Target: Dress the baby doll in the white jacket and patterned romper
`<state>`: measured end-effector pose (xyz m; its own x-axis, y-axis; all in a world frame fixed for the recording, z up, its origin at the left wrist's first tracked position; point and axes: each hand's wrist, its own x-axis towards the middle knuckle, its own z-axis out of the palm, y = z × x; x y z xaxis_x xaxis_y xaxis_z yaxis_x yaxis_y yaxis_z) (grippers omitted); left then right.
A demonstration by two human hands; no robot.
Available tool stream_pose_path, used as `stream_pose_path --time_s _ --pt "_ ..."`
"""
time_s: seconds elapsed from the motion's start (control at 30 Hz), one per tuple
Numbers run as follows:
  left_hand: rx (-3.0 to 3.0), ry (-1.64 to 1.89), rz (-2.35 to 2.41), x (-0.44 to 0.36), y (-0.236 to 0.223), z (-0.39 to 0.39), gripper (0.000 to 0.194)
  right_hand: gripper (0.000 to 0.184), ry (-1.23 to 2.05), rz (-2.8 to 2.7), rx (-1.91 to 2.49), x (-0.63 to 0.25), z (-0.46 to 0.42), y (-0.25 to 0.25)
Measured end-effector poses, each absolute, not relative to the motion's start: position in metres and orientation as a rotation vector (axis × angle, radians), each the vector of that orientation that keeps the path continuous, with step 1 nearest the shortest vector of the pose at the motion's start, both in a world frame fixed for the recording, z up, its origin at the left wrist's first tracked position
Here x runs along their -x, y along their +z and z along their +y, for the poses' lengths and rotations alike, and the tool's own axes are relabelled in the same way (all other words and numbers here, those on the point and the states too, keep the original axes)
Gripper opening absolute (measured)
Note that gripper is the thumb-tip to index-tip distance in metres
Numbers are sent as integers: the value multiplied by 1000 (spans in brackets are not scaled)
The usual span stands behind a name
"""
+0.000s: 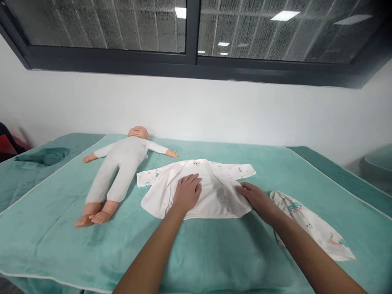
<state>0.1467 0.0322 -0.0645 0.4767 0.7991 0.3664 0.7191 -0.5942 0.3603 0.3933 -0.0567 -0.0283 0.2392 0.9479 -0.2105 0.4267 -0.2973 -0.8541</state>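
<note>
A white baby shirt (211, 192) lies spread out before me, its patterned sleeves stretched to both sides and a small label at the neck. My left hand (187, 191) rests flat on the middle of the shirt, fingers extended. At the shirt's right edge, my right hand (255, 200) pinches the cloth between thumb and fingers. To the left a baby doll (122, 163) in a white bodysuit lies on its back with its arms out.
A folded white printed cloth (315, 228) lies to the right, partly behind my right forearm. Everything rests on a green plush cover (214, 253). A dark green cloth bundle (43, 156) is at far left. Behind are a white wall (214, 110) and a dark-framed window (191, 67).
</note>
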Motion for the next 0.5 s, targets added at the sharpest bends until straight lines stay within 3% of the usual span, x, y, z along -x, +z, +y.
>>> stream_pose_path --time_s 0.13,0.3,0.5 --pt "-2553 767 1342 -147 -65 32 36 37 1116 -1486 2025 -396 -68 -25" --pt "-2556 784 1336 -147 -66 33 35 34 462 -1745 2168 -401 -53 -21" --pt "-2571 777 1323 -147 -65 33 35 31 174 -1837 1956 -371 12 -28"
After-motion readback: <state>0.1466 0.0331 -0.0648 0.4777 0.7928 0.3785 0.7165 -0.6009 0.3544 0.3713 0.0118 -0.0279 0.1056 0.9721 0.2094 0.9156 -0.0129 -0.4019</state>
